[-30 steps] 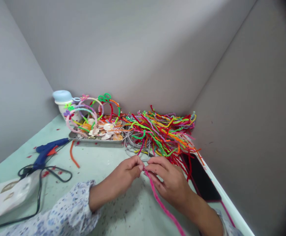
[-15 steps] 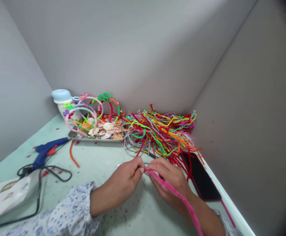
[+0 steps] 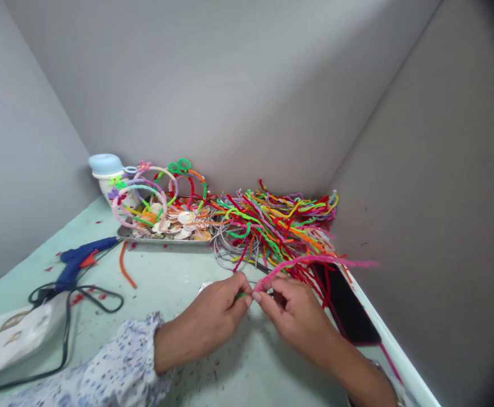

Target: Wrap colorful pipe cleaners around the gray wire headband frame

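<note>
A pink fuzzy stem (image 3: 298,261) rises from my right hand (image 3: 294,311) and stretches to the right over the pile; thumb and fingers pinch it near its left end. Close beside it, my left hand (image 3: 213,311) is closed in a pinch, with a bit of green fuzzy stem (image 3: 241,295) showing between its fingers. The two sets of fingertips nearly meet above the table. How the pink and green pieces join is hidden by the fingers.
Behind my hands lie a pile of coloured fuzzy stems (image 3: 281,226) and a metal tray (image 3: 170,242) with shells and decorated hoops. A blue glue gun (image 3: 75,263), white bottle (image 3: 113,186) and plastic bag (image 3: 18,339) are left; a black phone (image 3: 349,308) is right.
The pink stem's free end has swung from the lower right, across my right wrist, up to the right above the phone. My right hand has turned, its thumb now showing.
</note>
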Action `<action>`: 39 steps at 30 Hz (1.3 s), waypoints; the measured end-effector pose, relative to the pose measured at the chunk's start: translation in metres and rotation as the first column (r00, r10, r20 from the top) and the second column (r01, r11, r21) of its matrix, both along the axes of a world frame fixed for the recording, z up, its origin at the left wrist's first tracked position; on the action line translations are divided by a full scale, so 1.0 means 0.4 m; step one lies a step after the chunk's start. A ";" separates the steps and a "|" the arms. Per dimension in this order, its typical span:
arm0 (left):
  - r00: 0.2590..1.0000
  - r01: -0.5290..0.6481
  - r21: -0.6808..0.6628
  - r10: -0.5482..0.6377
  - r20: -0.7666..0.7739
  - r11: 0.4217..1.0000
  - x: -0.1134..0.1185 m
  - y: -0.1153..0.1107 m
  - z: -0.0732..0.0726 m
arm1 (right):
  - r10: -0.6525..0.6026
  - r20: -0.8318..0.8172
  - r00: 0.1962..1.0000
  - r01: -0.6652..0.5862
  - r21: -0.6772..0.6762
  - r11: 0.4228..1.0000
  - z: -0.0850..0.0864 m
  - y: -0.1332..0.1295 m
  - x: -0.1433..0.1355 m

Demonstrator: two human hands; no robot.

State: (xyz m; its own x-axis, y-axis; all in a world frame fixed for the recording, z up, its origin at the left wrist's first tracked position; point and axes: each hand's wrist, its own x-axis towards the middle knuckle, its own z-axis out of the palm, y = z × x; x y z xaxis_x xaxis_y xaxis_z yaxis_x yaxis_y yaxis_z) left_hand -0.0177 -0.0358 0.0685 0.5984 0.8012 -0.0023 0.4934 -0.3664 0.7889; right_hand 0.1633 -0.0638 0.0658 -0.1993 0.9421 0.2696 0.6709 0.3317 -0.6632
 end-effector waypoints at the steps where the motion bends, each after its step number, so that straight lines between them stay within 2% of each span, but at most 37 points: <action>1: 1.000 0.001 0.002 -0.001 -0.011 1.000 0.000 -0.002 0.001 | -0.005 -0.001 1.000 0.005 -0.002 1.000 0.000 0.000 -0.001; 12: 0.995 -0.028 0.069 0.034 -0.089 0.997 0.009 -0.014 -0.010 | -0.004 -0.051 0.999 0.003 -0.015 1.000 -0.009 -0.002 -0.005; 21: 0.994 -0.025 0.097 0.035 -0.101 0.995 0.012 -0.017 -0.011 | -0.014 -0.022 1.000 0.013 -0.039 0.999 -0.010 -0.003 -0.004; 31: 0.976 -0.039 0.158 0.071 -0.204 0.987 0.019 -0.029 -0.019 | -0.017 -0.024 1.000 0.015 -0.090 0.996 -0.017 -0.002 -0.003; 39: 0.988 -0.068 0.149 0.087 -0.127 0.986 0.020 -0.031 -0.012 | -0.039 -0.113 0.993 0.022 -0.147 0.989 -0.006 0.001 -0.006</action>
